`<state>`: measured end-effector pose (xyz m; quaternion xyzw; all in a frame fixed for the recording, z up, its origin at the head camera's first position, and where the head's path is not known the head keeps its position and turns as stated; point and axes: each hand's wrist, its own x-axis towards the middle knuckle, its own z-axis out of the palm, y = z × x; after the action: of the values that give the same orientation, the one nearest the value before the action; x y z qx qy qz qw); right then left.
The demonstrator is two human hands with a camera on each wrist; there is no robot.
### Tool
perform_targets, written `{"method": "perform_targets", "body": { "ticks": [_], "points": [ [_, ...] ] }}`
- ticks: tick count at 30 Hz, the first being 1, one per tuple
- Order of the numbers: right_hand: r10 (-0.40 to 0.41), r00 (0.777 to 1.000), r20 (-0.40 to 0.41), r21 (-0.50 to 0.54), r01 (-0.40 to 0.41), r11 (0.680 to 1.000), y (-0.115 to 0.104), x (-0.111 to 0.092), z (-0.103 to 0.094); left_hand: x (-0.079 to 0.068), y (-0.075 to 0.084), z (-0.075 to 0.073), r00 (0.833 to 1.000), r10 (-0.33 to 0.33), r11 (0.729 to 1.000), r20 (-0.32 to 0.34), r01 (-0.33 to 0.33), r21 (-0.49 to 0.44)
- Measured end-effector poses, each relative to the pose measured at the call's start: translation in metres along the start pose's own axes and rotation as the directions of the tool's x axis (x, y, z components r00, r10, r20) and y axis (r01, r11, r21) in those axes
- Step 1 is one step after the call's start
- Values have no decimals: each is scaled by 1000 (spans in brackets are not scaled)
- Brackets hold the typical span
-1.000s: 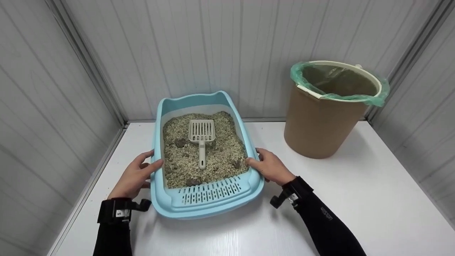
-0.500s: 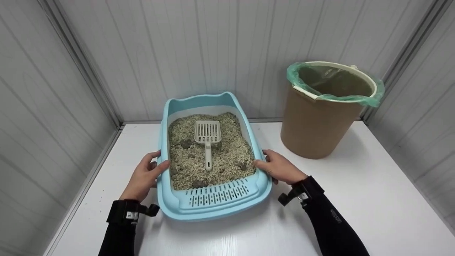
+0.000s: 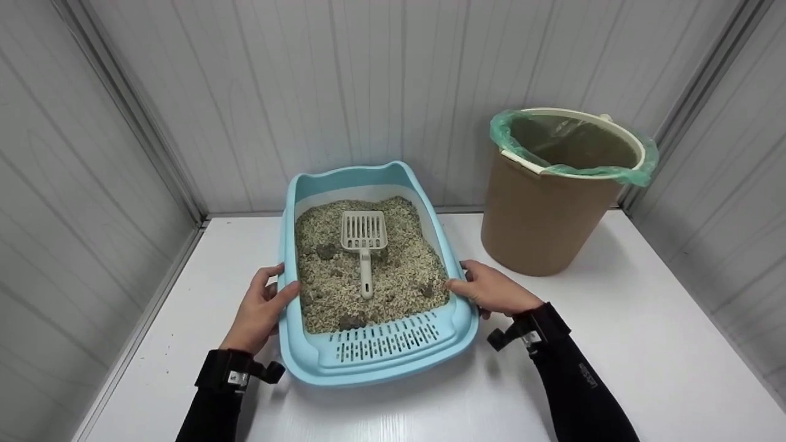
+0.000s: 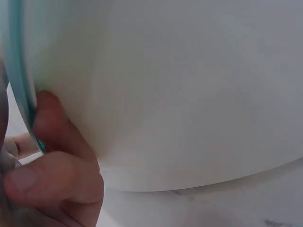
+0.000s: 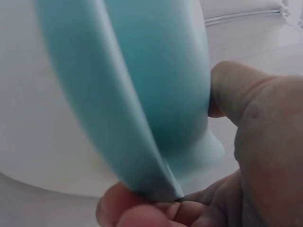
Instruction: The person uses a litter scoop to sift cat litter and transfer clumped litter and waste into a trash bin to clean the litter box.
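Note:
A light blue litter box [image 3: 379, 370] stands on the white table, turned slightly, its slotted step at the near end. It holds greyish-brown litter [image 3: 402, 276] with several dark clumps. On the litter lies a beige slotted litter scoop [image 3: 365, 233], handle toward me. My left hand [image 3: 255, 316] grips the box's left rim, thumb on top; the left wrist view has its curled fingers [image 4: 61, 127] against the white outer wall. My right hand [image 3: 500, 291] grips the right rim, thumb over it, with fingertips [image 5: 118, 203] curled beneath the blue lip [image 5: 113, 104] in the right wrist view.
A brown bin [image 3: 534, 221] with a cream rim and a green bag liner [image 3: 635, 175] stands at the back right, apart from the box. Grey panelled walls [image 3: 307, 80] enclose the white table [image 3: 626, 350] at the back and sides.
Held by both hands, the litter box has shifted to the right across the table, closer to the bin. The scoop has moved along with it, and both grips look the same.

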<state>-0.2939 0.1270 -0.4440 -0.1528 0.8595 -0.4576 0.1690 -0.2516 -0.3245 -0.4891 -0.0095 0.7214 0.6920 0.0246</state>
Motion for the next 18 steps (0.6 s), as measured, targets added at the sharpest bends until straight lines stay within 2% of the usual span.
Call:
{"method": "perform_targets", "body": {
  "ticks": [3, 15, 18],
  "points": [
    [1, 1000, 5, 8, -1, 1000, -4, -3, -1, -3, 5, -1, 1000, -10, 1000, 7, 10, 10],
    [29, 999, -15, -44, -29, 999, -7, -2, -3, -1, 5, -2, 999, -18, 1000, 45, 18, 3],
    [33, 998, -44, -109, -38, 993, -14, -4, 1, 0, 6, -4, 998, -19, 1000, 54, 19, 8]
  ]
}}
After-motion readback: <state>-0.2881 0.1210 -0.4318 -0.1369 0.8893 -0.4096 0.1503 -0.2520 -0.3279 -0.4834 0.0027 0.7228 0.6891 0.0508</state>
